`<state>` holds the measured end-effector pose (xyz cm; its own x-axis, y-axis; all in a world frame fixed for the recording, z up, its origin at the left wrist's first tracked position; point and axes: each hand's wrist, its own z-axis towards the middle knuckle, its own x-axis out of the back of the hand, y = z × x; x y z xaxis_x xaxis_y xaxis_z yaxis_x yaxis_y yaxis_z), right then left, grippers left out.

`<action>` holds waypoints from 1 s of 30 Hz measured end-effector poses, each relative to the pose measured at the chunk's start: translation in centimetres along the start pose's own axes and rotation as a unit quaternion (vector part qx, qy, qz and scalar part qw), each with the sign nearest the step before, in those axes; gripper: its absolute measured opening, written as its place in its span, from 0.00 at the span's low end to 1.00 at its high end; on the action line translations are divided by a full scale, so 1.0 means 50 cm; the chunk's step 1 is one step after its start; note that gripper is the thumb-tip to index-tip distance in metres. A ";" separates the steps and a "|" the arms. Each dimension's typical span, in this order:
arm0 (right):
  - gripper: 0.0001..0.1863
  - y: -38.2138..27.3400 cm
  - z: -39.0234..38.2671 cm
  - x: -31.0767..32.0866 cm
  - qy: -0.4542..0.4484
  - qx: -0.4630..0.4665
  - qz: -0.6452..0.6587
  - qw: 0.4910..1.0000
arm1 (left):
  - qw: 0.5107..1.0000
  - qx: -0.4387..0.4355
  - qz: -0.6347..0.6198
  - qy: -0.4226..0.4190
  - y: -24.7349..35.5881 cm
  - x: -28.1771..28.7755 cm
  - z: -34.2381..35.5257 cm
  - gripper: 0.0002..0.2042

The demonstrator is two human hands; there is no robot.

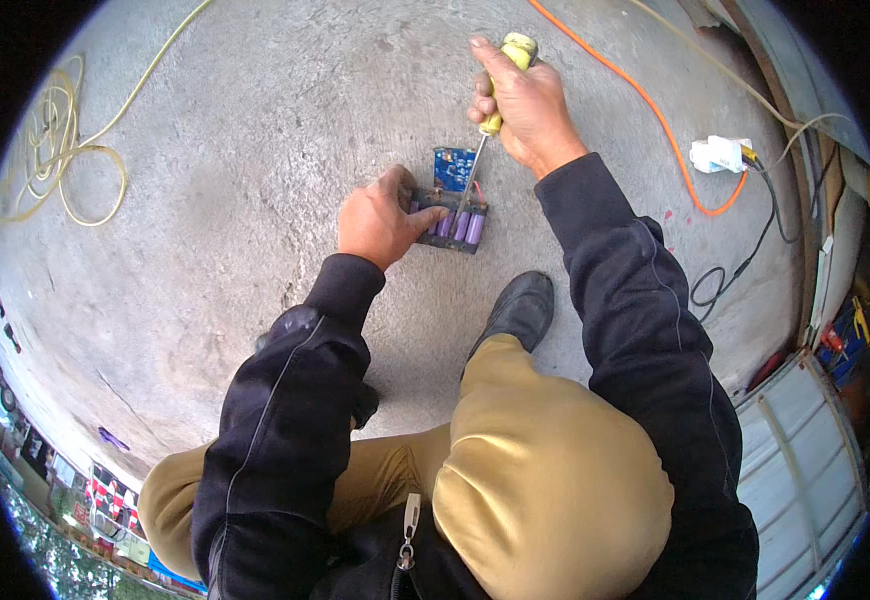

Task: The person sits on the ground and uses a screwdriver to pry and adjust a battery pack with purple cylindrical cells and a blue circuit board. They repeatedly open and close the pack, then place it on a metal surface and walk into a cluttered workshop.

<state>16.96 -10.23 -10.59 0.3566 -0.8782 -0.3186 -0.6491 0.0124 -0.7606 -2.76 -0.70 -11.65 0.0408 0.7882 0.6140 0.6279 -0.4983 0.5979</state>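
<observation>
On the concrete floor lies a black battery holder with purple cylindrical cells [469,228] side by side in it. A blue circuit board [452,168] adjoins its far edge, with a bit of red wire beside it. My left hand [383,217] grips the holder's left end, thumb over the cells. A screwdriver with a yellow handle [518,52] is wrapped in the fingers of my right hand [530,108]. Its metal shaft slants down to the left, and the tip reaches in among the cells. The exact contact of the tip is too small to make out.
A coiled pale hose [60,150] lies at the far left. An orange cord [655,105] runs along the right to a white plug adapter [719,154] with a black cable [745,262]. My dark shoe [522,308] stands just nearer than the holder. Tools sit by the right edge.
</observation>
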 end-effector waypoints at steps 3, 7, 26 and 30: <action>0.12 -0.010 -0.027 -0.010 -0.006 0.009 0.042 0.999 | 0.998 -0.018 0.048 -0.026 0.001 -0.001 -0.007 0.23; 0.11 -0.057 -0.060 0.006 -0.014 0.037 0.026 0.999 | 0.996 -0.061 0.069 0.019 -0.003 -0.006 -0.018 0.24; 0.22 0.017 -0.125 0.106 -0.170 0.081 -0.518 0.835 | 0.985 0.090 -0.142 0.047 -0.016 -0.050 -0.107 0.23; 0.14 -0.013 -0.190 0.120 -0.067 0.060 -0.407 0.909 | 0.953 0.112 -0.283 0.007 -0.003 -0.043 -0.107 0.29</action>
<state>13.12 -20.05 -6.65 0.7703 -0.5532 0.3171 -0.0583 -0.5563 -0.8289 -7.08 -4.28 -10.30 -0.3630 0.9018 0.2346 0.6964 0.0953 0.7113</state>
